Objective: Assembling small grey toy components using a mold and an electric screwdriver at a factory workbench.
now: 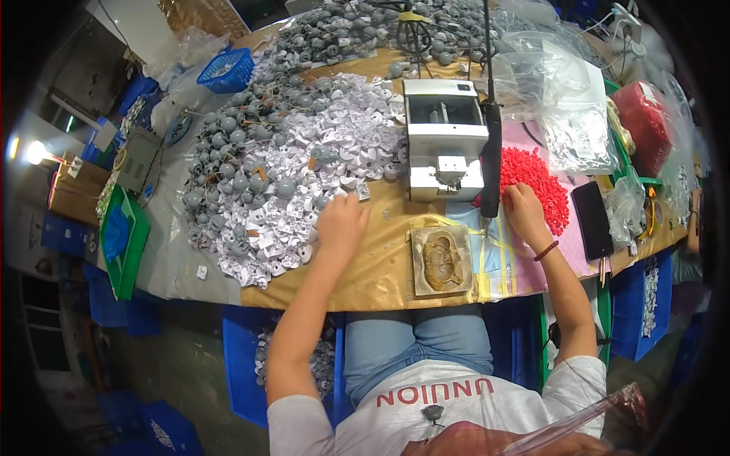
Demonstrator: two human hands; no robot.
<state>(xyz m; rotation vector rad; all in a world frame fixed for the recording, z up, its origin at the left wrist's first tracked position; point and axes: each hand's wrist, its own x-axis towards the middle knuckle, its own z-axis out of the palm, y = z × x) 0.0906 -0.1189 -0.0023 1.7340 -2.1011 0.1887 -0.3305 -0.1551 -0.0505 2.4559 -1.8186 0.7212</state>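
Note:
My left hand (pixel 342 223) is closed at the right edge of a heap of white plastic parts (pixel 334 114). Its fingertips pinch a small white plastic part (pixel 363 190). At the left edge of a pile of small red plastic pieces (pixel 541 182), my right hand (pixel 526 215) has its fingers drawn together; whatever they hold is too small to make out. A black electric screwdriver (pixel 491 156) hangs upright between my hands, tip down. Behind it stands a white screw feeder (pixel 446 140). Near the table edge lies a square block (pixel 441 261) with a rounded hollow.
Grey round parts with leads (pixel 228 144) lie heaped at the left. A black phone (pixel 592 220) lies right of the red pieces. A blue basket (pixel 226 71) stands far left, clear plastic bags (pixel 582 114) far right. Blue bins (pixel 245 372) sit below the table.

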